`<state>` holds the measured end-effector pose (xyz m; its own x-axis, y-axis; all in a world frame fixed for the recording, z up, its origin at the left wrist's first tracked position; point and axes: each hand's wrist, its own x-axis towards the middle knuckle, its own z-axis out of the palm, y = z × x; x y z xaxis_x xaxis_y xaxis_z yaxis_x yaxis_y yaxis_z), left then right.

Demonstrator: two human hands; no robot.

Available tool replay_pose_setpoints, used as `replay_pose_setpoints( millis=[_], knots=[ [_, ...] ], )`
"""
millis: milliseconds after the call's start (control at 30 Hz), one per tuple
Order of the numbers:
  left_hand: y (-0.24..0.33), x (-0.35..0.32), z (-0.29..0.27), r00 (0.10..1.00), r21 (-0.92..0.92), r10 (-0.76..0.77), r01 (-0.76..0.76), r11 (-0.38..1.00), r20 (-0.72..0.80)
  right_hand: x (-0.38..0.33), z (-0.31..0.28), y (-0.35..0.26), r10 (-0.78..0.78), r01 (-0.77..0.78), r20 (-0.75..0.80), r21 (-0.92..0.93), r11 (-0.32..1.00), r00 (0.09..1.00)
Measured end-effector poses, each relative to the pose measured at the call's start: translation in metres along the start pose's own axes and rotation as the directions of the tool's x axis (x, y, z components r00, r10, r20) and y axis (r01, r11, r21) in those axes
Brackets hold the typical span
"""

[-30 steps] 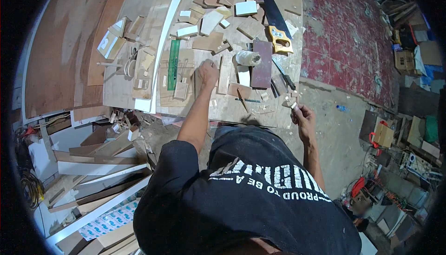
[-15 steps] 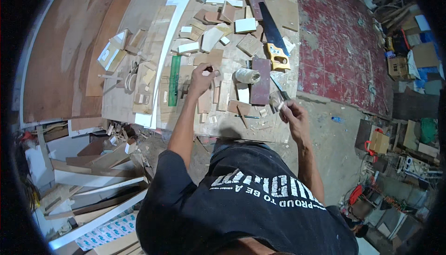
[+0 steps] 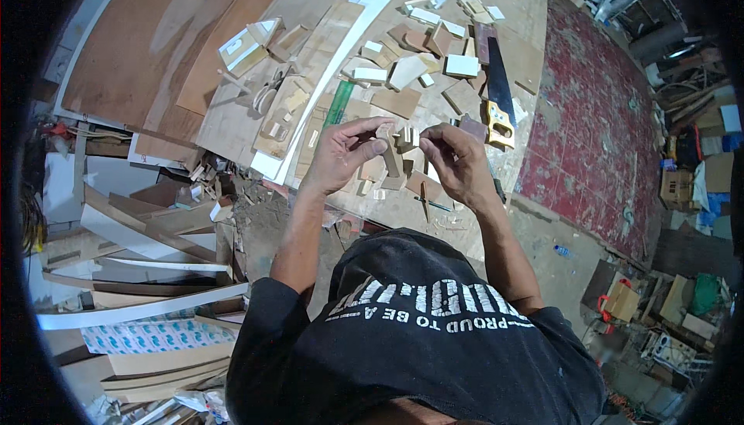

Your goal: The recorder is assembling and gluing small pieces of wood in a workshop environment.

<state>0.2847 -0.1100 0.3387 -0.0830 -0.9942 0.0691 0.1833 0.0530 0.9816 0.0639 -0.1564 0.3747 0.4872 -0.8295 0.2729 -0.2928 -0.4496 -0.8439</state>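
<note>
Both hands are up over the near edge of the board (image 3: 232,123). The left hand (image 3: 341,154) and right hand (image 3: 453,161) pinch small wood pieces (image 3: 397,140) together. Keep the ends lined up and squeeze gently.

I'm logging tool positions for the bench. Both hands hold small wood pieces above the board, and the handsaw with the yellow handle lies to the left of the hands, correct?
Not quite. In the head view the handsaw with the yellow handle lies to the right of the hands, not the left. The rest stands: the left hand and the right hand hold small wood pieces above the board.
</note>
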Motion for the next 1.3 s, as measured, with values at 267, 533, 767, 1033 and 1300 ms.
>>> replay_pose_setpoints(
  millis=[267, 533, 767, 1033, 1300],
  knots=[
    [0.011, -0.007, 0.005, 0.998, 0.204, 0.060, -0.062, 0.977, 0.018, 0.002, -0.004, -0.009, -0.182, 0.186, 0.042, -0.120, 0.975, 0.982],
    [0.022, -0.011, 0.025, 0.982, 0.049, 0.164, -0.160, 0.986, -0.093, -0.012, 0.000, -0.008, 0.206, -0.184, 0.034, 0.606, 0.774, 0.978],
    [0.032, -0.014, 0.031, 0.969, 0.275, 0.247, -0.232, 0.933, -0.023, -0.019, -0.010, -0.002, 0.261, -0.258, 0.085, 0.602, 0.756, 0.962],
    [0.035, -0.011, 0.035, 0.892, 0.437, 0.444, -0.435, 0.788, 0.087, -0.025, -0.016, -0.003, 0.373, -0.456, 0.307, 0.780, 0.429, 0.876],
    [0.035, -0.021, 0.029, 0.931, 0.360, 0.341, -0.366, 0.858, 0.132, -0.036, -0.011, -0.022, 0.360, -0.393, 0.186, 0.622, 0.677, 0.914]
  ],
)
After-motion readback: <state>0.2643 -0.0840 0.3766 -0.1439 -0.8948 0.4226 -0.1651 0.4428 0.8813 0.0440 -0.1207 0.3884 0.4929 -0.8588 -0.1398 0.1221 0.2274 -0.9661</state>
